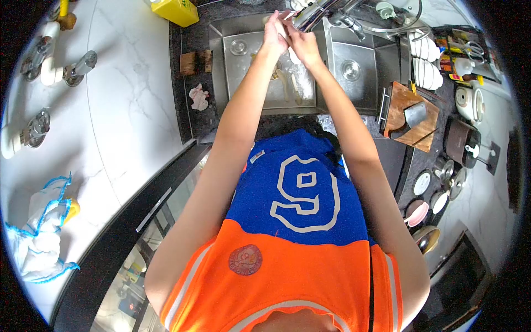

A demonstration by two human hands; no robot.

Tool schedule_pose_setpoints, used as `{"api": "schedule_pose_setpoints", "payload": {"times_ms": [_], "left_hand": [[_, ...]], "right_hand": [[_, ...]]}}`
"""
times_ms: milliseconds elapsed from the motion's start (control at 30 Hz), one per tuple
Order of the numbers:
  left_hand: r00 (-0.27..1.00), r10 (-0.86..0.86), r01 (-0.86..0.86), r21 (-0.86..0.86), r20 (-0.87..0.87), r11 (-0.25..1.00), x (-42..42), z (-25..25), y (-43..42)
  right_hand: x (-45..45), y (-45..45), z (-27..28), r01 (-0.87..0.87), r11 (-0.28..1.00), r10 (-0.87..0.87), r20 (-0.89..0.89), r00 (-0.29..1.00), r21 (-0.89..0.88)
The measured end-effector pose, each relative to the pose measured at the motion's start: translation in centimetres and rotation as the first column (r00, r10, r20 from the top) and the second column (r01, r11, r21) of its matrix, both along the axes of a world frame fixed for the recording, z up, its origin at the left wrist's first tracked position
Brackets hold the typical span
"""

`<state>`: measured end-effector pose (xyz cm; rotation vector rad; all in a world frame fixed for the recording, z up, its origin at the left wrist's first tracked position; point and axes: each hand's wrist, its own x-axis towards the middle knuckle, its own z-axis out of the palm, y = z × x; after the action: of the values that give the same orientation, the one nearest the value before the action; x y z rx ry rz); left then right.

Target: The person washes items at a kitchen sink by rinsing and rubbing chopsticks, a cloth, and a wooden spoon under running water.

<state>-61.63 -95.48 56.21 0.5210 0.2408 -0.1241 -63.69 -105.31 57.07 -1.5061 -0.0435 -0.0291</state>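
Note:
My left hand (273, 36) and my right hand (303, 47) meet above the left sink basin (249, 99), just under the chrome faucet (310, 15). Both sets of fingers are closed around something pale and slim, mostly hidden by the hands and too small to name. Below them, a light wooden-looking spoon (284, 83) and another long, pale utensil (297, 88) lie on the basin floor. A round drain (238, 47) shows left of my left hand.
The right basin (362, 88) adjoins. Left of the sink lie a crumpled pinkish cloth (198, 97) and a brown block (187, 63); a yellow container (176, 11) stands behind. At right are a wooden cutting board (406, 113), racked white dishes (426, 61) and several bowls and lids.

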Motion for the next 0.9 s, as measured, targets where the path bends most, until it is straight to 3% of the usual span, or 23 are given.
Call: {"api": "schedule_pose_setpoints", "payload": {"times_ms": [100, 200, 267, 300, 333, 400, 467, 533, 567, 667, 700, 733, 800, 833, 867, 900], "left_hand": [[0.964, -0.26, 0.256, -0.062, -0.05, 0.965, -0.5, 0.1, 1.4], [0.971, -0.22, 0.222, 0.008, -0.09, 0.975, -1.3, 0.5, 1.1], [0.972, -0.172, 0.18, 0.033, -0.162, 0.983, -1.9, 0.6, 0.7], [0.966, -0.127, 0.145, 0.062, -0.227, 0.988, -1.7, 0.8, 0.5], [0.953, -0.075, 0.106, 0.09, -0.294, 0.99, -1.8, 0.8, 0.4], [0.96, -0.078, 0.092, 0.04, -0.268, 0.995, -1.4, -0.5, 0.4], [0.963, -0.008, 0.05, 0.15, -0.27, 0.987, -1.3, -1.7, 0.1], [0.945, -0.083, 0.175, 0.274, -0.317, 0.946, -1.1, -2.0, 0.8], [0.954, -0.094, 0.171, 0.258, -0.286, 0.951, -1.1, -2.1, 0.9], [0.962, -0.115, 0.172, 0.218, -0.249, 0.961, -2.4, 0.3, 0.6], [0.962, -0.093, 0.16, 0.254, -0.256, 0.954, -2.4, 0.6, 0.5], [0.963, -0.068, 0.145, 0.291, -0.259, 0.946, -2.3, 1.0, 0.4], [0.97, 0.051, 0.122, 0.656, -0.238, 0.745, -3.3, 1.9, 0.0], [0.966, -0.057, 0.22, 0.685, -0.252, 0.694, -2.6, 0.3, 0.7], [0.966, -0.06, 0.222, 0.686, -0.252, 0.693, -2.6, -0.2, 0.6], [0.987, -0.078, 0.157, 0.748, -0.141, 0.645, -3.0, -0.2, 0.3]], "right_hand": [[0.0, -0.2, 1.1, 0.014, 0.998, -0.016, -0.027, 1.0, -0.062], [-0.5, 0.6, 3.0, 0.058, 0.997, -0.064, -0.152, 0.986, -0.04], [0.5, 0.5, 1.6, 0.089, 0.924, -0.125, -0.076, 0.989, -0.371], [0.3, 0.8, 1.9, 0.042, 0.896, -0.099, -0.106, 0.989, -0.441], [0.1, 1.1, 2.2, 0.043, 0.896, -0.099, -0.106, 0.989, -0.441], [0.0, 1.4, 3.5, 0.072, 0.847, -0.132, -0.076, 0.988, -0.527], [-0.5, 1.6, 4.9, 0.022, 0.855, -0.127, -0.168, 0.977, -0.518], [-0.2, 1.8, 4.2, 0.024, 0.771, -0.146, -0.14, 0.979, -0.637], [1.0, 1.5, 1.5, -0.01, 0.804, -0.029, -0.056, 0.998, -0.595], [1.6, 0.8, 0.0, -0.083, 0.849, 0.1, 0.004, 0.995, -0.523], [0.9, 0.6, 0.4, 0.13, 0.71, 0.237, 0.41, 0.881, -0.692], [0.9, 0.8, 0.5, 0.131, 0.71, 0.238, 0.411, 0.88, -0.692], [0.3, 1.7, 1.1, 0.302, 0.804, 0.0, 0.506, 0.862, -0.513], [0.1, 1.6, 1.9, 0.233, 0.85, 0.013, 0.46, 0.888, -0.472], [0.2, 1.6, 2.1, 0.236, 0.85, 0.009, 0.461, 0.888, -0.471], [0.5, 1.5, 2.2, 0.11, 0.81, 0.147, 0.381, 0.913, -0.576]]}}
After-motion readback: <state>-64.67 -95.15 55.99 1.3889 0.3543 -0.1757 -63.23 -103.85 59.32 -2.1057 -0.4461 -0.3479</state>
